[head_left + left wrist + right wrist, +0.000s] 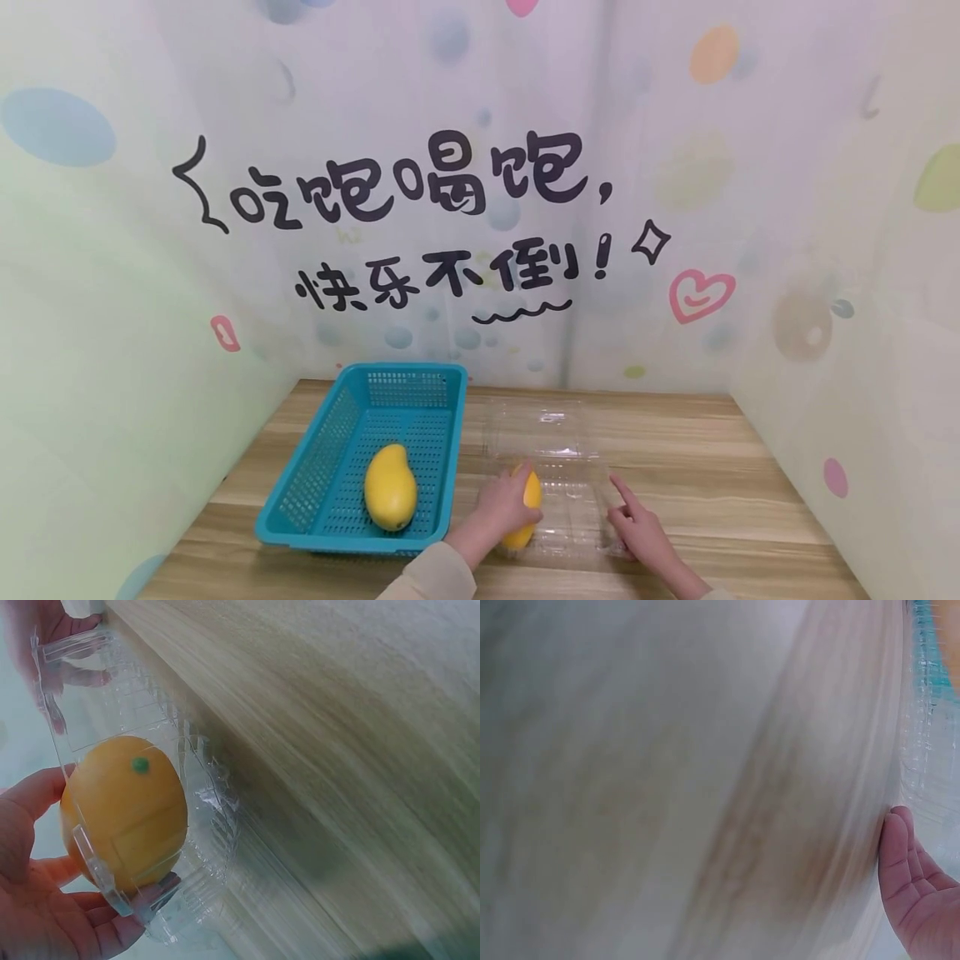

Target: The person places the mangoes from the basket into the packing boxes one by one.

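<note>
Left hand: the left hand point(508, 507) holds a yellow mango point(532, 493), with its thumb and fingers bent round it.
Held mango: it sits between the thumb and fingers, and the hand covers its middle. Its two ends peek out. One end has a little green dot point(140, 764).
Where the mango is: at the left side of the clear box point(573, 493). In the left wrist view, see-through plastic is in front of it.
Right hand: the right hand point(643, 533) is at the box's right side, well apart from the held mango. One finger points out straight. I cannot tell if it pinches the plastic.
Clear box: it is open, with its lid point(540, 429) at the far side.
Blue basket: the blue basket point(457, 433) stands left of the box. Another mango point(392, 493) lies in it.
Table: the wood table point(705, 467) is under the box and basket.
Wall: the wall point(660, 75) has big black writing and a pink heart point(677, 302).
</note>
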A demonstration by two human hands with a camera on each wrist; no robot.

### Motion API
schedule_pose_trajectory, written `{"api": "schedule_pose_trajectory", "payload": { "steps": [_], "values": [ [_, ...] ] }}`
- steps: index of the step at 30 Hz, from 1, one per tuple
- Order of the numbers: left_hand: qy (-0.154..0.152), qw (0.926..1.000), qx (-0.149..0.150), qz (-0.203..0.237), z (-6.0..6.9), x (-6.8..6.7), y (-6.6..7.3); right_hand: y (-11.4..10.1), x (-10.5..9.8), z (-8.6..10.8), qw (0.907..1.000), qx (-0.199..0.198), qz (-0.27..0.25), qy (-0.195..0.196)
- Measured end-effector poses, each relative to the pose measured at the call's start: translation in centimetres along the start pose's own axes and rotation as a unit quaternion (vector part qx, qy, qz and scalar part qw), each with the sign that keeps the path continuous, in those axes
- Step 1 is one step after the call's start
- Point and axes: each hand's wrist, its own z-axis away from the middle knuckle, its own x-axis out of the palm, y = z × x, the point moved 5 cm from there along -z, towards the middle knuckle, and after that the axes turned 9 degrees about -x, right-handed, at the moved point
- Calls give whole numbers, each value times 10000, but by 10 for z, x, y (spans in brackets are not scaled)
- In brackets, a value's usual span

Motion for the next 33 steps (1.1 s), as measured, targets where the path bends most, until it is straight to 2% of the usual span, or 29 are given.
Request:
{"api": "schedule_pose_trajectory", "payload": {
  "steps": [11, 20, 27, 33],
  "values": [
    [85, 9993, 186, -326, -2, 9, -1, -1, 2, 1, 10000, 9, -77, -36],
    [-39, 9994, -22, -343, -5, 13, -2, -1, 3, 0, 9998, 58, -157, -96],
    [-40, 9976, -120, -675, -6, 15, -1, -2, 3, 1, 9998, 76, -150, -83],
    [30, 9954, -87, -955, -6, 13, 2, -3, 3, 2, 9999, 94, -113, -54]
  ]
}}
